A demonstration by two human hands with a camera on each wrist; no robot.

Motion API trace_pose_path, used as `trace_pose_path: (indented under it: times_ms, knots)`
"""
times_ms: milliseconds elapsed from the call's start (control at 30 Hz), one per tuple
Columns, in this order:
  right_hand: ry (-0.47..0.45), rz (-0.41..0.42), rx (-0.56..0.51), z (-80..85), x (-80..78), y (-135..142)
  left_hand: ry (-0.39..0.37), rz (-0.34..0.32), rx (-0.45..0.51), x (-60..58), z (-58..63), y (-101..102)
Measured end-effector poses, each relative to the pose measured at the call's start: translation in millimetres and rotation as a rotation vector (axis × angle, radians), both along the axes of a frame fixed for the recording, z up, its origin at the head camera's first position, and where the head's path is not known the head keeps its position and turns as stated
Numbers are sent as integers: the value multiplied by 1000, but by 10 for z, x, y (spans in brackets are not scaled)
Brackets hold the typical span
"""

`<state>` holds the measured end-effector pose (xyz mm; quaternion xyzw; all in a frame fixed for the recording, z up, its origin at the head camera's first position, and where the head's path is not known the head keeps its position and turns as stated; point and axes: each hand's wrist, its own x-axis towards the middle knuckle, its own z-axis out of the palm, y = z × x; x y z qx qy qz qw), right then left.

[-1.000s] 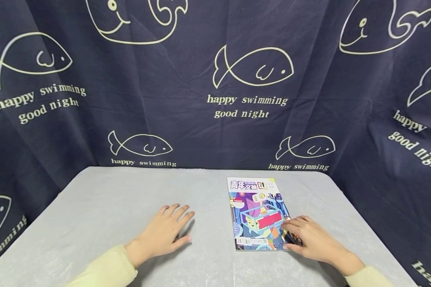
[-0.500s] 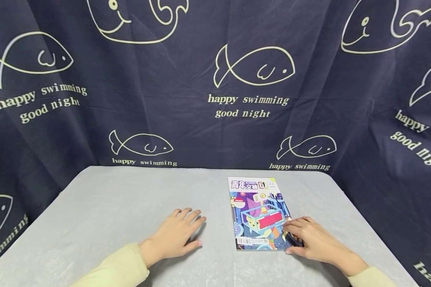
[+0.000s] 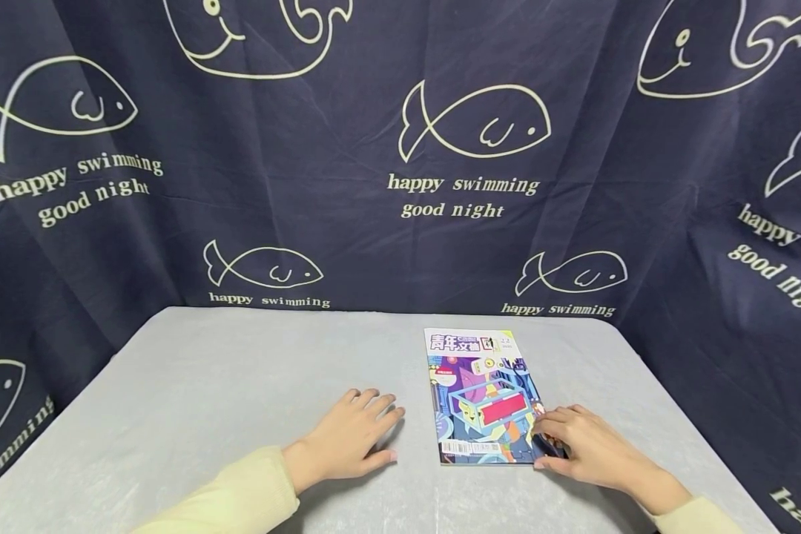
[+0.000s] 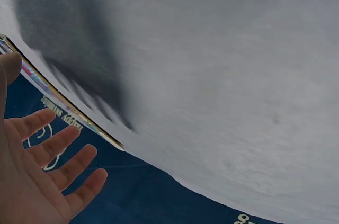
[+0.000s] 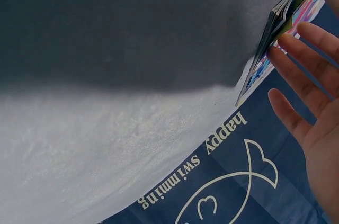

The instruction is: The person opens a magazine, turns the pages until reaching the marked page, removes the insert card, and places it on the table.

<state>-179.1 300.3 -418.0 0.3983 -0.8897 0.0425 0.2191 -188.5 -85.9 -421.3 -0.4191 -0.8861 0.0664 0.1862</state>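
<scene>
A magazine [image 3: 474, 397] with a colourful cover and a white title band lies flat on the grey-white cloth [image 3: 254, 386]. My right hand [image 3: 590, 449] is at its lower right edge, with fingertips touching the side and the thumb by the near corner. In the right wrist view, the magazine's page edges [image 5: 283, 12] look slightly spread beside the extended fingers [image 5: 302, 78]. My left hand [image 3: 350, 437] is to the left of the magazine, palm down, fingers spread and holding nothing. The left wrist view shows the magazine's long edge [image 4: 69, 105] beyond the left fingers.
A dark blue curtain [image 3: 347, 185] printed with fish and "happy swimming good night" hangs behind and on both sides of the table. Pale yellow sleeves [image 3: 240, 493] cover both forearms.
My left hand has moved right, closer to the magazine's left edge. The right hand stays by the right edge with only a slight shift to the right. The magazine lies nearly as before.
</scene>
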Motion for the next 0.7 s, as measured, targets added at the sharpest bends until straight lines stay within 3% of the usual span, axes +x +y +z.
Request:
trace_pose_path:
  times_ms: [400,700]
  knots:
    - [19,7,0,-1,-1,-20,25,-52,-15,-13,-66,188]
    - [17,12,-21,-28,0,-18,29,-63,-30,-11,-42,331]
